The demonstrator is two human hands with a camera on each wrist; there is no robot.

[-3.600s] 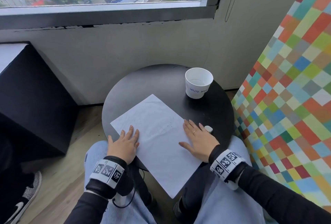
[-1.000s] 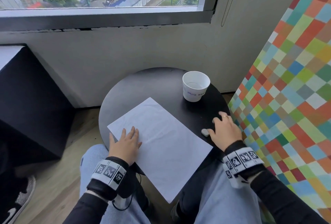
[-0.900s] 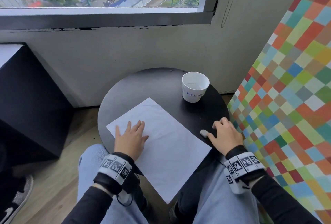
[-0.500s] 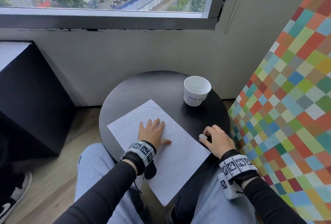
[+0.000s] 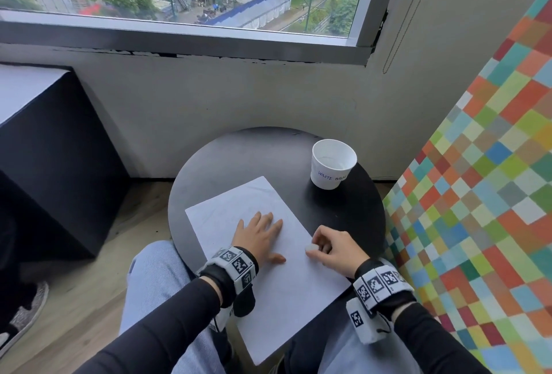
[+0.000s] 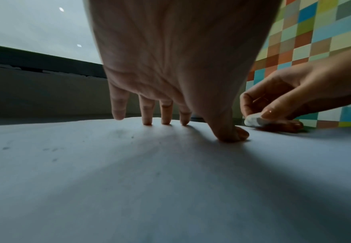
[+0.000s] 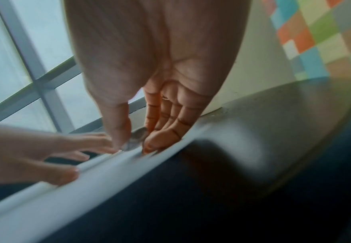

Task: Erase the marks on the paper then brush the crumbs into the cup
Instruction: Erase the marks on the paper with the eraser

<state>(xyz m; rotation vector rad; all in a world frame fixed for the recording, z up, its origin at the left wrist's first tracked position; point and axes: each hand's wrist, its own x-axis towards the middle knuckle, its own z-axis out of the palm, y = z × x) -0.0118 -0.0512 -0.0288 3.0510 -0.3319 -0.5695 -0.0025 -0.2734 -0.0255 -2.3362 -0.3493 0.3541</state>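
Now, step in hand: by my reading, the eraser is about to meet the sheet, with brushing of crumbs into the cup to come after
Left hand (image 5: 259, 233): flat, fingers spread and straight, fingertips and thumb pressing the paper (image 5: 283, 278) onto the round black table (image 5: 239, 149)
Right hand (image 5: 334, 249): fingers curled, thumb and fingertips pinching a small white eraser (image 5: 311, 247); seen from the left wrist, the eraser (image 6: 253, 121) sits low, at the sheet's right edge
Key relation: the eraser lies just to the right of the left thumb, near but apart; the faint grey marks (image 6: 52, 153) show on the sheet on the far side of the left hand, so the rubbing hand probably must travel leftward and away from the body, over or round the holding hand
Long axis of paper: runs diagonally, from the near-right corner overhanging the table edge toward the far-left
Cup (image 5: 333, 163): white, upright, open mouth up, on the far right of the table, well apart from the paper; the right hand is the nearer one to it
Count: one sheet, one eraser, one cup, two hands
Marks: a few small smudges, too faint to count
Crumbs: none that I can make out
Risk: the overhanging corner could lift if the left hand's pressure eases
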